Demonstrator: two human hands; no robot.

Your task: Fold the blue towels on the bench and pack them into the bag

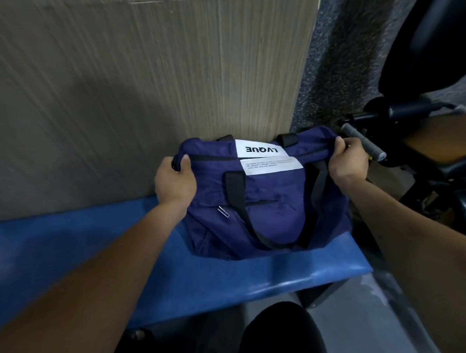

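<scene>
beige grooved wall panel [151,66], grey textured wall [337,74], black gym equipment [432,51] right.

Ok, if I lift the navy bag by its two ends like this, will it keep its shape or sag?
The navy bag will probably sag: its fabric is creased and slumps on the blue bench. It looks light, since it lies fairly flat, though its contents are hidden. The left hand and right hand grip only the ends, so the middle and the loose black strap may droop.
</scene>
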